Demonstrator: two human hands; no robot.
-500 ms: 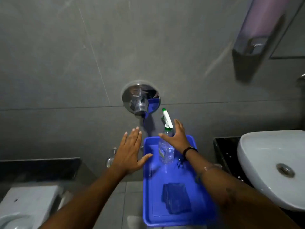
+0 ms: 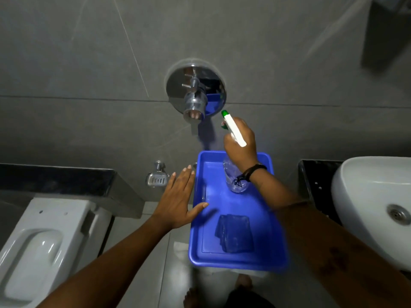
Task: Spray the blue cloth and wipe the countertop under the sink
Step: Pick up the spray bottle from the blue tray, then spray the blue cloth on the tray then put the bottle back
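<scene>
The right hand [image 2: 241,141] has its fingers wrapped around the neck of the spray bottle [image 2: 234,174], which stands at the far end of the blue tray [image 2: 262,261]. Recommended: lift straight up, then aim the nozzle at the blue cloth [image 2: 234,233], folded, dark and lying flat at the tray's near end. The left hand [image 2: 178,201] hovers at the tray's left rim, fingers spread.

The blue tray [image 2: 238,260] carries a folded blue cloth [image 2: 234,234] (near end) and a clear spray bottle [image 2: 233,181].
</scene>
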